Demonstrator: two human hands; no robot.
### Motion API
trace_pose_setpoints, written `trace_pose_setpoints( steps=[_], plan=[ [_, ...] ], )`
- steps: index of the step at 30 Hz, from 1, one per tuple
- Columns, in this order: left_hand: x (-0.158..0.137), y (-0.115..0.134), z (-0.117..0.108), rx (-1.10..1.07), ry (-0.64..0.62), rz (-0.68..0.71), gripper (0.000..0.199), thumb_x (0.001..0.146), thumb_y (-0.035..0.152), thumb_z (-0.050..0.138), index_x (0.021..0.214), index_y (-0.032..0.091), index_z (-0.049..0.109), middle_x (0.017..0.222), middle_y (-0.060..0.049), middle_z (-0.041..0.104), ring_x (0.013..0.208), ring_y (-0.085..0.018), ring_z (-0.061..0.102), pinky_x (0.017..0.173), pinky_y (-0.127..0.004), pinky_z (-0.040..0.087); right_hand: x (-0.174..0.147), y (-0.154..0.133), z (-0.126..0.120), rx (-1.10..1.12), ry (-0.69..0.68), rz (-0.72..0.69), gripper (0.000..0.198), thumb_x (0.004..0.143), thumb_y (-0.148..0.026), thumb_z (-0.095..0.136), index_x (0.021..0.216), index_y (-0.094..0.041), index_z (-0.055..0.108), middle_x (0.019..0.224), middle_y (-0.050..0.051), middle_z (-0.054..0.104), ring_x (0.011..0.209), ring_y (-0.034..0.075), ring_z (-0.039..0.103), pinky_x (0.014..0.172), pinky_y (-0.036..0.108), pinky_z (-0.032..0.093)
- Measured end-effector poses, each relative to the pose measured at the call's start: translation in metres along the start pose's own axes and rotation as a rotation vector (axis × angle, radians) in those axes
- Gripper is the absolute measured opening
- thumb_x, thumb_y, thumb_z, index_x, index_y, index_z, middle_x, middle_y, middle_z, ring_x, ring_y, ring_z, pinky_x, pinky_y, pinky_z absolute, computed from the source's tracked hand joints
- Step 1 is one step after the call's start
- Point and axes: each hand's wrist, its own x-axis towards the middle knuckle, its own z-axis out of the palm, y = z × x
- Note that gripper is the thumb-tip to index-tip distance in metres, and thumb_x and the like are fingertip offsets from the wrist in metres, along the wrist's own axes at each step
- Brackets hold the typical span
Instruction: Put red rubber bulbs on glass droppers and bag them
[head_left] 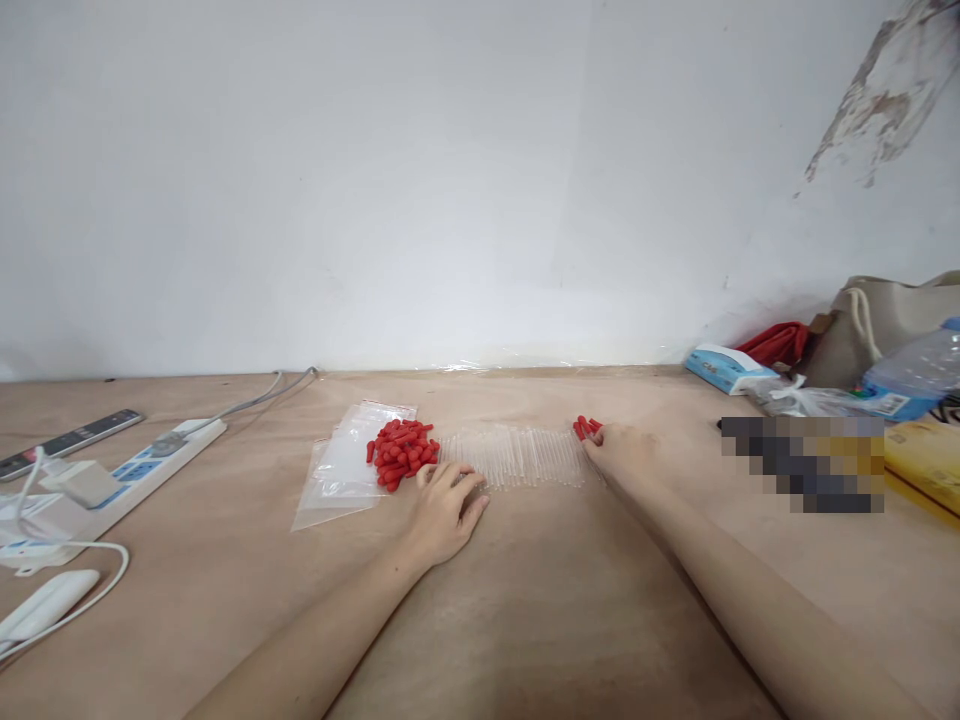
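A row of thin clear tubes lies side by side on the wooden table. At its left end is a heap of small red rubber bulbs, resting on clear zip bags. My left hand lies palm down between heap and tubes, fingers apart, its fingertips by the leftmost tubes. Over at the right end, my right hand has its fingers drawn together beside a few more red bulbs. Whatever is between those fingers is hidden.
To the left are a white power strip with plugs and cables, and a dark long bar. On the right stand a blue tissue pack, a plastic bottle and a yellow packet. A white wall rises behind.
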Motion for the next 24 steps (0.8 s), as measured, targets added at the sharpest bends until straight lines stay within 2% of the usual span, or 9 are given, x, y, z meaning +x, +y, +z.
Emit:
trace_pose_setpoints(
  steps=[4, 8, 14, 17, 20, 24],
  plan=[
    [0.001, 0.0, 0.0, -0.001, 0.002, -0.004, 0.017, 0.084, 0.027, 0.047, 0.097, 0.023, 0.057, 0.102, -0.004, 0.057, 0.095, -0.019, 0.05, 0.088, -0.04, 0.025, -0.001, -0.002, 0.001, -0.037, -0.029, 0.002, 0.038, 0.08, -0.039, 0.038, 0.078, -0.014, 0.066, 0.08, 0.015, 0.065, 0.079, 0.027, 0.061, 0.072, 0.038, 0.037],
    [0.0, 0.001, 0.0, 0.0, 0.002, -0.004, 0.018, 0.084, 0.027, 0.047, 0.097, 0.023, 0.057, 0.102, -0.004, 0.057, 0.095, -0.019, 0.05, 0.088, -0.04, 0.025, 0.004, 0.001, 0.007, 0.032, -0.081, 0.024, 0.033, 0.077, -0.038, 0.041, 0.078, -0.015, 0.065, 0.079, 0.013, 0.064, 0.078, 0.026, 0.061, 0.067, 0.035, 0.039],
    [-0.001, 0.001, -0.001, 0.014, 0.012, -0.007, 0.018, 0.083, 0.026, 0.047, 0.097, 0.023, 0.058, 0.101, -0.004, 0.057, 0.095, -0.019, 0.05, 0.088, -0.04, 0.026, 0.009, 0.008, 0.007, 0.226, -0.152, 0.013, 0.028, 0.073, -0.04, 0.048, 0.06, -0.019, 0.062, 0.067, 0.008, 0.062, 0.065, 0.02, 0.059, 0.056, 0.028, 0.038],
    [-0.001, 0.002, -0.001, 0.026, 0.03, -0.016, 0.017, 0.082, 0.026, 0.048, 0.096, 0.024, 0.058, 0.101, -0.004, 0.057, 0.095, -0.02, 0.049, 0.087, -0.04, 0.026, 0.014, 0.017, 0.006, 0.243, 0.011, -0.016, 0.023, 0.073, -0.032, 0.047, 0.065, -0.018, 0.063, 0.07, 0.007, 0.062, 0.068, 0.019, 0.058, 0.058, 0.027, 0.038],
    [0.0, 0.002, -0.001, 0.026, 0.033, -0.015, 0.017, 0.082, 0.026, 0.048, 0.095, 0.024, 0.059, 0.101, -0.004, 0.057, 0.096, -0.02, 0.049, 0.087, -0.04, 0.027, 0.025, 0.032, 0.01, 0.244, 0.223, 0.001, 0.023, 0.074, -0.02, 0.045, 0.086, -0.018, 0.064, 0.091, 0.009, 0.062, 0.082, 0.019, 0.057, 0.068, 0.027, 0.038],
    [0.0, 0.003, -0.002, 0.014, 0.017, -0.014, 0.017, 0.083, 0.025, 0.047, 0.095, 0.023, 0.059, 0.101, -0.004, 0.056, 0.095, -0.02, 0.048, 0.087, -0.04, 0.026, 0.049, 0.048, 0.019, 0.326, 0.194, 0.028, 0.03, 0.078, -0.018, 0.04, 0.098, -0.016, 0.062, 0.1, 0.012, 0.058, 0.087, 0.018, 0.056, 0.075, 0.027, 0.038]
  ],
)
